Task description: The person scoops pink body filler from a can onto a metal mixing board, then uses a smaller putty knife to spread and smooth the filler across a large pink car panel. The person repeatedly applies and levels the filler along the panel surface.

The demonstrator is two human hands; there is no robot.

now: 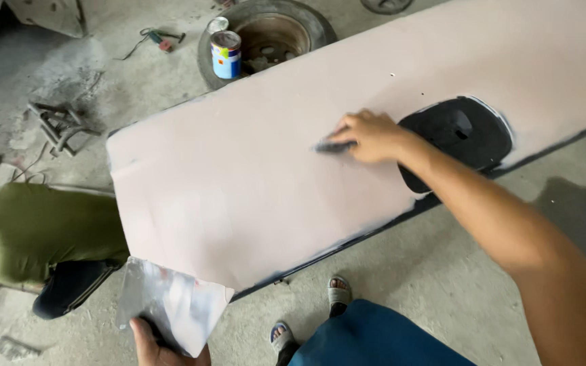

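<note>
1. At the far left, another person in a green shirt (35,227) and dark trousers crouches on the concrete floor (442,271), just off the left end of the panel; only the body and one arm show.
2. Behind that person, metal clamps or brackets (59,125) lie on the dusty floor, and a small red-handled tool (161,39) lies farther back.
3. The left hand (157,342), at the bottom edge of the view, is closed on the lower corner of a flat metal mixing board (171,305), fingers under it and thumb at its rim. The board is tilted and smeared with grey and pinkish filler; its upper corner overlaps the near left corner of the panel.
4. A large pale pink body panel (252,169) fills the middle, slanting from the near left to the far right. Its near edge shows a dark blue line where the coating ends.
5. Beyond the panel's far edge, a tyre (313,24) lies flat on the floor, with a small paint tin (226,54) standing on its left rim.
6. The right hand (371,135) reaches over the near edge and grips a dark spreader (334,146), pressed flat to the panel's surface near its middle.
7. Just right of that hand is a dark, uncoated recess (462,132) in the panel.
8. Below, the person's sandalled feet (339,291) and blue trousers (374,339) show.
</note>
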